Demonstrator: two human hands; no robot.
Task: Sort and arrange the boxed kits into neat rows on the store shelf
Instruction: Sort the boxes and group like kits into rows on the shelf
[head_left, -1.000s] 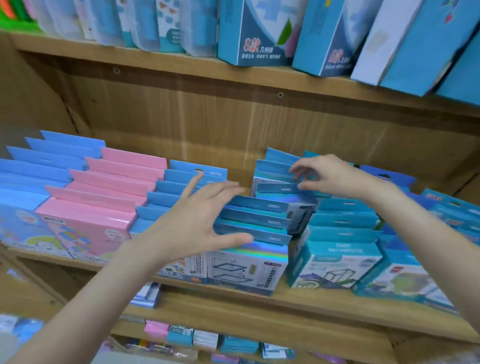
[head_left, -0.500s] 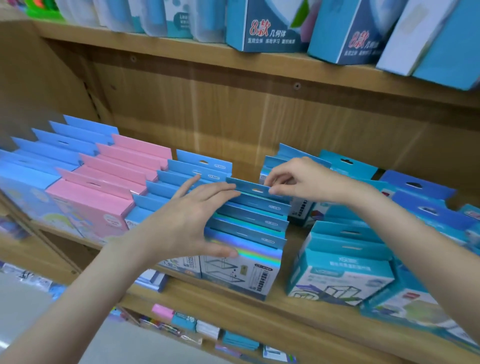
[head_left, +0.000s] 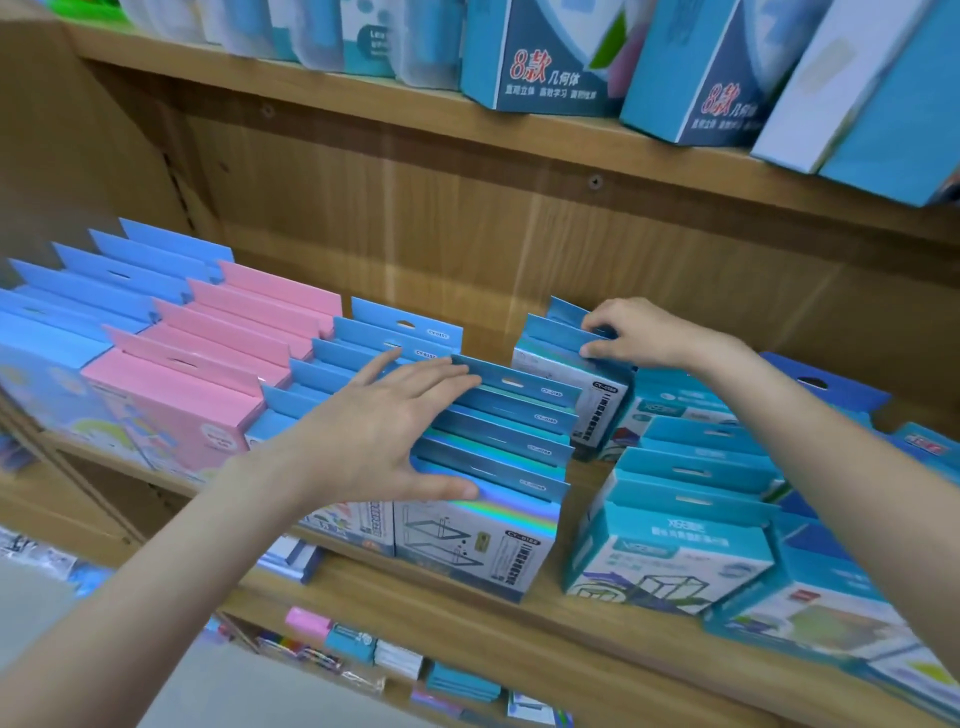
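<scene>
Holographic kit row (head_left: 493, 452) under flat left hand (head_left: 384, 436), right hand (head_left: 639, 332) pinching back kit (head_left: 561, 338)

A shop: wooden shelves (head_left: 415, 608) stocked with rows of identical boxed kits (head_left: 483, 540) with hang-tabs, more packaged goods (head_left: 550, 57) along the upper frame.

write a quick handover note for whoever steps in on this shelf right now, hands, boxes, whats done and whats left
Left hand: open, fingers and thumb spanning the holographic-top row, steadying it.
Right hand: pinching the header cards of the back boxes behind that row.
Done: light blue row, pink row and blue row stand in neat lines on the shelf.
Left: bring the back boxes into line with the holographic-top row, then straighten the teal boxes and the loose ones at far right.
</scene>
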